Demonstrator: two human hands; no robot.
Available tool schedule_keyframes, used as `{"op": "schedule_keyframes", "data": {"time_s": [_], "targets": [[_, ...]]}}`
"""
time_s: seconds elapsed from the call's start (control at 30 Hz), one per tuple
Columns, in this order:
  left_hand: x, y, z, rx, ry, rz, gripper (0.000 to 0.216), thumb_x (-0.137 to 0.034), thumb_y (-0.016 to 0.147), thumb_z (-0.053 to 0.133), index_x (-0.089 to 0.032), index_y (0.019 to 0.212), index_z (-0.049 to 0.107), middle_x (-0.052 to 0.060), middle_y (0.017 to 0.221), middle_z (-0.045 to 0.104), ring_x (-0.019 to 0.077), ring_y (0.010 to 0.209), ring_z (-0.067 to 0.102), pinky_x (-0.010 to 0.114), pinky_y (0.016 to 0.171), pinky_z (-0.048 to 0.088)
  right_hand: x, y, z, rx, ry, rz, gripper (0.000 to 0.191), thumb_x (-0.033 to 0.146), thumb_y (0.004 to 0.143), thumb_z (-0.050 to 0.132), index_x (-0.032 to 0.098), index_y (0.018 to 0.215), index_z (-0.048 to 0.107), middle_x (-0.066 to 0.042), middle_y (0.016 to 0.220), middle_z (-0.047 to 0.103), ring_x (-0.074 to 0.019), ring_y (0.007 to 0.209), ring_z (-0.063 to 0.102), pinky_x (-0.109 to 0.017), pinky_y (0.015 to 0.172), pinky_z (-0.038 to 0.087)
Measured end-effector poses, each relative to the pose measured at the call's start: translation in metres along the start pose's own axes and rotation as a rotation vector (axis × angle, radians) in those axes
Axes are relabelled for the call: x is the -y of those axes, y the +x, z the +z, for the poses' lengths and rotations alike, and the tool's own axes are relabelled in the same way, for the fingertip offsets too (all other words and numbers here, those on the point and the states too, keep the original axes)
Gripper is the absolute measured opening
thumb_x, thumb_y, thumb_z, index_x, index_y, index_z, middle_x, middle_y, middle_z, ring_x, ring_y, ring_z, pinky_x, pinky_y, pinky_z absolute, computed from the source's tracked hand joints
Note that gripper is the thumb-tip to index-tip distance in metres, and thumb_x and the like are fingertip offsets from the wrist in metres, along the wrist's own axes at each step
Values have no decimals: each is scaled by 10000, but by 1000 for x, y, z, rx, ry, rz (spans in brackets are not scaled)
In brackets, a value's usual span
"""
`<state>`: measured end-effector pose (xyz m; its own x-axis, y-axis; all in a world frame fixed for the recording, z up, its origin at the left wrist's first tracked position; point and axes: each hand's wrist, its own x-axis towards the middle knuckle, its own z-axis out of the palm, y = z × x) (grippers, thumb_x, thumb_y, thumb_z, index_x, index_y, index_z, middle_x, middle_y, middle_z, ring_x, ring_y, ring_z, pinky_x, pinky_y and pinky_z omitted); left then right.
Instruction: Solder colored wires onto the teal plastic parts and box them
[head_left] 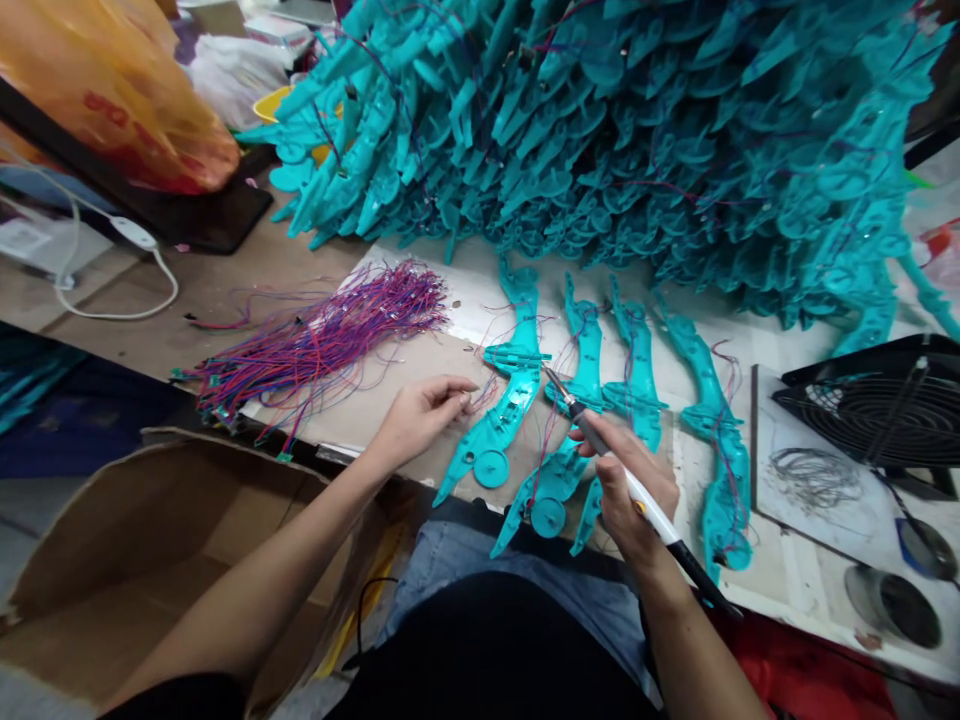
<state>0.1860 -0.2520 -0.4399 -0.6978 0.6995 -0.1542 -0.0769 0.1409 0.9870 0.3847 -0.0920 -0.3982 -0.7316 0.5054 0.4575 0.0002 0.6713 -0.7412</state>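
My right hand [634, 480] is closed round a soldering iron [651, 510] with a white and black handle. Its metal tip points up and left, close to the middle of a teal plastic part [517, 395] on the table. My left hand [427, 415] is beside that part on its left, thumb and fingers pinched together near thin red and blue wires; what they pinch is too small to make out. More teal parts with wires, such as this one [709, 400], lie in a row to the right.
A large pile of teal parts [600, 130] rises at the back. A bundle of red and blue wires [330, 340] lies left. A black fan [885, 400], a coil of solder-like wire [814, 475] and a metal tin [892, 605] stand right. A cardboard box [172, 500] sits below the left edge.
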Motion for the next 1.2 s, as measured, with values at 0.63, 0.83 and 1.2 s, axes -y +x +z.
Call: {"op": "schedule_keyframes", "data": {"time_s": [0.63,0.83,1.2], "targets": [[20,19,37,11,183,146,180,-325,784,620,-153,788,674,27,731,664,137,666,568,242,606,451,8,-3,11,-94,-205,62,96,294,828,666,222,860,722,-28,802,747,-183,693,706,-303,687,600],[18,16,34,32,301,372,150,-303,854,571,-176,838,649,55,853,686,169,808,619,288,740,496,3,-17,-12,-278,-236,177,130,287,848,632,225,888,739,-15,760,736,-160,584,674,-298,624,583],[36,16,42,183,616,722,260,-187,862,553,-343,1066,596,-33,1185,680,230,1188,583,475,1029,471,-20,-84,-123,-720,-492,404,265,387,858,591,162,870,730,-5,631,677,-150,547,636,-283,583,533]]}}
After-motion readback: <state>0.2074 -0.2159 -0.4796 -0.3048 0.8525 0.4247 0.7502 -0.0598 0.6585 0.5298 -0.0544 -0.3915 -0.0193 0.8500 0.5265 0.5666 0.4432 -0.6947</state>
